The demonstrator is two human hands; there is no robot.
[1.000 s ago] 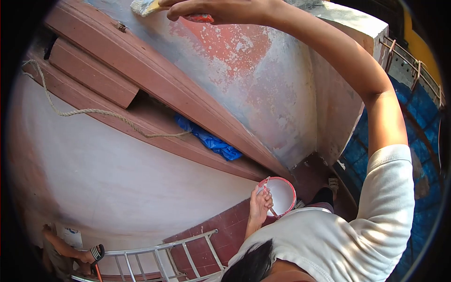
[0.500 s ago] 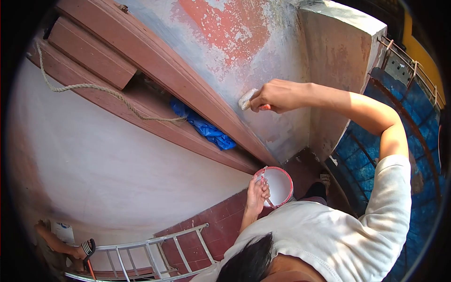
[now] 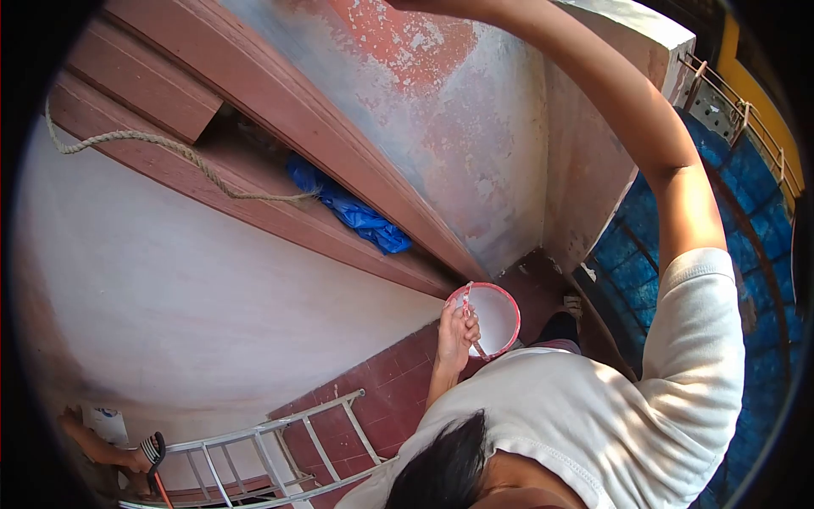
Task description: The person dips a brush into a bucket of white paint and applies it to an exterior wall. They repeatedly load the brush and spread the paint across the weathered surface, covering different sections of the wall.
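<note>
My left hand is closed around the red-and-white handle of a bucket. Pale material shows inside the bucket. My right arm is raised across the wall, and only the lower edge of my right hand shows at the top of the view. Its fingers, and anything in them, are cut off. Beneath the raised forearm, the wall has patchy grey, white and peeling red paint.
Left of the wall are a reddish-brown ledge, a rope and blue plastic. A metal ladder stands at the lower left, near another person's sandalled foot. Blue sheeting is at right.
My right hand has moved up and left from the wall, mostly out of view; the white item it held no longer shows. The view has shifted slightly. My left hand still grips the handle.
</note>
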